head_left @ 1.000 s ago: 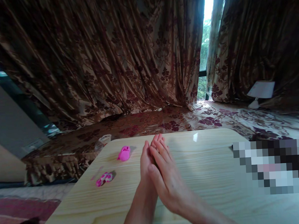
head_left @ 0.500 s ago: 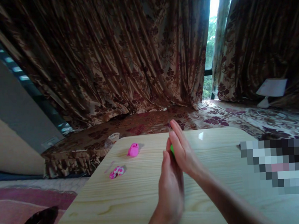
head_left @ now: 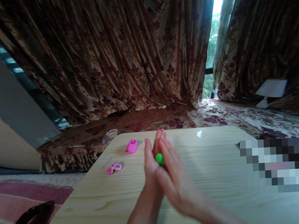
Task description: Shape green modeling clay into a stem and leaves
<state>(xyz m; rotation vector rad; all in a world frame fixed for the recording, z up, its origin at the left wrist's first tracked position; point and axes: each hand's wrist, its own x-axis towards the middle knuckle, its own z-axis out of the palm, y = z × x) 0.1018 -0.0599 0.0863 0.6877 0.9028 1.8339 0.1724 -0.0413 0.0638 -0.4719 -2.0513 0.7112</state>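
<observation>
Between my two palms sits a small, round lump of bright green modelling clay [head_left: 160,159]; only its top shows. My left hand [head_left: 151,165] stands on edge at its left, fingers stretched forward and thumb up. Against its other side presses my right hand [head_left: 176,177], palm inward and fingers extended. Both hands are over the middle of the table. To their left on the tabletop lies a pink shaped piece [head_left: 131,146] with a hollow-looking top. Nearer me is a pink and white patterned piece [head_left: 114,168], rounded and small.
The pale wood-grain table [head_left: 99,201] spreads under my hands. A clear plastic tub [head_left: 110,135] stands behind its far left corner on a flowered cloth. A white lamp [head_left: 271,88] is at the far right, below heavy curtains [head_left: 136,52]. A pixelated patch covers the right side.
My hands have shifted left and the palms have slid against each other, the right drawing back toward me. More of the green clay shows between them. The pink pieces stay on the table.
</observation>
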